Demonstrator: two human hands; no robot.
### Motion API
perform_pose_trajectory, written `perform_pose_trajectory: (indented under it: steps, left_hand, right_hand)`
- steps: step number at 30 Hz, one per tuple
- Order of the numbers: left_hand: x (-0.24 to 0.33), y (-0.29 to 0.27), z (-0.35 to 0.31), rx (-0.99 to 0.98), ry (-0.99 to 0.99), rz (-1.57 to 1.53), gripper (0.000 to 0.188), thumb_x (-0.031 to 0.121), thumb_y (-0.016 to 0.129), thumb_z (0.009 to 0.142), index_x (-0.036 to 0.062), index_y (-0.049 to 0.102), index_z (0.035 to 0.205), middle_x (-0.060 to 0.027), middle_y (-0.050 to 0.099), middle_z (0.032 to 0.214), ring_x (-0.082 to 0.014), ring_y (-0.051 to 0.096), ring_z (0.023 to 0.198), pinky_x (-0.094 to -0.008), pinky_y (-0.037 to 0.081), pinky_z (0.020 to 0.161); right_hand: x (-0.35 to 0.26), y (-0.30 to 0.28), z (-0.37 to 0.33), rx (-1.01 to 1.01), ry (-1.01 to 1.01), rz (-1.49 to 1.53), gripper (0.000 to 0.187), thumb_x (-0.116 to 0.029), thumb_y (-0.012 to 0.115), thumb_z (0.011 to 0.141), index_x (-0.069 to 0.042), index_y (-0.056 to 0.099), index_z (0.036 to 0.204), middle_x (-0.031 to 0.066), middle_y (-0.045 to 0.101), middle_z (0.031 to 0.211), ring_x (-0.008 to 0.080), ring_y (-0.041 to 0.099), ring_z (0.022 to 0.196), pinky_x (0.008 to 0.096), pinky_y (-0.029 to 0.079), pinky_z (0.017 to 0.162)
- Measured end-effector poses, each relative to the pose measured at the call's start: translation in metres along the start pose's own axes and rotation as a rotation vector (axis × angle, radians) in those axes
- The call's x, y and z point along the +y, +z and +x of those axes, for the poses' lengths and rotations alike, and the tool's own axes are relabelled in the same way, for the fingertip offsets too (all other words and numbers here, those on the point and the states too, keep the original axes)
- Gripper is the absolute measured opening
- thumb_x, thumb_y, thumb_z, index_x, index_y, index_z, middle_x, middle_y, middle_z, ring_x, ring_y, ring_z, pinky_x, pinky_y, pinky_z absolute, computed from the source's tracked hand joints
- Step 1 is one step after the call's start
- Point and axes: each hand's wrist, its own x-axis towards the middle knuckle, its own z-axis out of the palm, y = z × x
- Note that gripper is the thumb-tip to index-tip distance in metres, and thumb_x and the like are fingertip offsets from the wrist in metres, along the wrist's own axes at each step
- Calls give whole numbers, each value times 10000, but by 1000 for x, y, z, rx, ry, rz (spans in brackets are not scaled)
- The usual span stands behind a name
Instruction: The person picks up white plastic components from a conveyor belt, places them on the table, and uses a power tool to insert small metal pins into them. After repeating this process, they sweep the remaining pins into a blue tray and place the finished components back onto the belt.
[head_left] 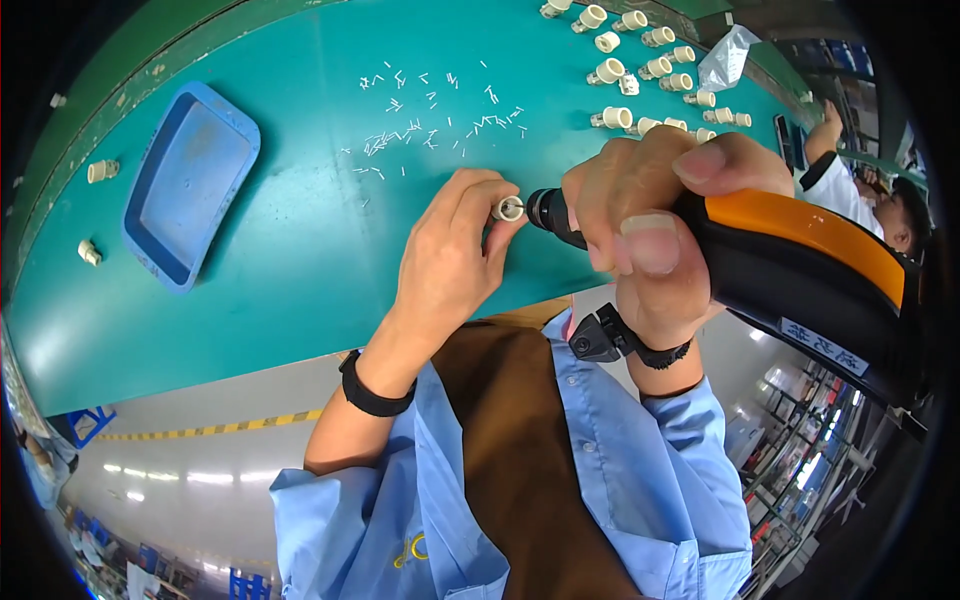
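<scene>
Head cam: L hand (447, 243) pinching cream cyl. fitting (509, 208), just twd 12 o'clock of pic ctr; R hand (665, 215) gripping blk/orange power driver (805, 245) at fitting's 3 o'clock, tip at open end. Blue tray (192, 190) 9 o'clock, white pins (378, 144) 11.

Blue tray (190, 185) left — plastic bag (727, 60) upper right — striped floor tape (200, 432).

A hand could slip across the green tabletop (310, 250) between the blue tray (190, 180) and the left hand (445, 250). Beyond lie scattered white slivers (380, 143); rightward, the driver (800, 260) and cream fittings (656, 68) block passage.
</scene>
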Motion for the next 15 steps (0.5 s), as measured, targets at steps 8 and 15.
perform_pose_trajectory:
  steps: [8, 15]
  left_hand:
    - [6, -2, 4, 0, -62, -40, 223, -24, 661, 713, 1, 548, 903, -114, 549, 874, -284, 563, 688, -352, 461, 584]
    - [5, -1, 1, 5, -49, -90, 217, -34, 659, 720, -7, 543, 902, -122, 551, 860, -272, 569, 666, -334, 474, 575]
  right_hand:
    - [4, 6, 4, 17, -4, -38, 361, -121, 611, 824, -120, 411, 1124, 6, 452, 653, 123, 439, 479, 282, 362, 462]
    - [-3, 1, -1, 55, -156, -69, 348, -114, 627, 816, -111, 417, 1093, 5, 446, 647, 124, 435, 469, 279, 356, 444]
